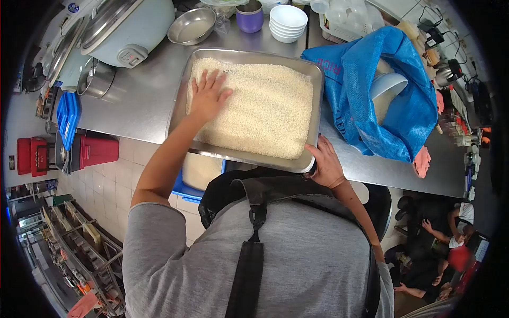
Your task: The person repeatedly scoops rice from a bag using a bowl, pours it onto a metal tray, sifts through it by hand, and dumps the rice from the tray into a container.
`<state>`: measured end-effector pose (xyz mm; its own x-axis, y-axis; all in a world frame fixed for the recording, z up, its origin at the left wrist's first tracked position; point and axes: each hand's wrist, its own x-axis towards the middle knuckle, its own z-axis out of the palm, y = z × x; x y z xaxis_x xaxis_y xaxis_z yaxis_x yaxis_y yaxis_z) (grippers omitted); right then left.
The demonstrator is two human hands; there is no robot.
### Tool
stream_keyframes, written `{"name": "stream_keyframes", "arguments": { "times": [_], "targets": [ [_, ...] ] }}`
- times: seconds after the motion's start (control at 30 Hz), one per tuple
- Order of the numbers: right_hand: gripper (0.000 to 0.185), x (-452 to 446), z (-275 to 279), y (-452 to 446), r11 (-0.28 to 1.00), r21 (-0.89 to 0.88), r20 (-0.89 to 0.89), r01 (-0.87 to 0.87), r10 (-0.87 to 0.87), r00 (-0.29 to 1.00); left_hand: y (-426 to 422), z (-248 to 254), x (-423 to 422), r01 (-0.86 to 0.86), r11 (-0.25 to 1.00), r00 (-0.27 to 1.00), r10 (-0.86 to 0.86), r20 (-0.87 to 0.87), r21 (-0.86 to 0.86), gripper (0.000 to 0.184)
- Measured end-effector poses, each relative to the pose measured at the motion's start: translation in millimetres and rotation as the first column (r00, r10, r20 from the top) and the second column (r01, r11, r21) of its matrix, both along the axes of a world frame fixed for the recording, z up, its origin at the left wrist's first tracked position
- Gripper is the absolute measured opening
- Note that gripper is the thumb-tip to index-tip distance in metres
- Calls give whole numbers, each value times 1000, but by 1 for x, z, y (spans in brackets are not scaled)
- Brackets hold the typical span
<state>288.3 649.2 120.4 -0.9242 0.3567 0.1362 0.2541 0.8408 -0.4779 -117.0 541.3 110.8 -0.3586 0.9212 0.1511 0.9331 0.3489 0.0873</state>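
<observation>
A wide metal tray (254,54) full of white rice (260,106) lies in front of me, its near edge past the steel counter's edge. My left hand (208,98) rests flat on the rice toward the tray's far left, fingers spread and holding nothing. At the near right corner, my right hand (327,163) grips the tray's rim, thumb on the inner side and fingers along the outside. Right of the tray stands an open blue rice sack (350,90), with a white bowl (389,85) lying in the rice inside it.
Below the tray's near edge, a blue bin (191,194) holds more pale grain. Large rice cookers (127,32), a metal bowl (192,26), a purple cup (249,18) and stacked white bowls (288,24) line the counter's back. Several people sit at the lower right.
</observation>
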Motion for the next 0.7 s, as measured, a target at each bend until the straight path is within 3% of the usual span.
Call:
{"name": "stream_keyframes", "arguments": {
  "times": [0.27, 0.4, 0.57, 0.7],
  "targets": [
    [96, -1, 0, -2, 999, 36, -40, 8, -6, 999, 53, -2, 105, 11, 1000, 984, -6, 176, -26, 76],
    [99, -1, -1, -2, 999, 33, -11, 15, -15, 1000, 61, 5, 139, 226, 973, 948, -231, 217, 50, 70],
    [103, -2, 0, -4, 999, 37, -26, 13, -13, 1000, 30, 15, 119, 555, 825, 780, -561, 277, 108, 53],
    [99, 0, -2, -3, 999, 40, -30, 18, -16, 999, -10, 32, 80, 574, 818, 777, -556, 295, 28, 44]
  ]
}}
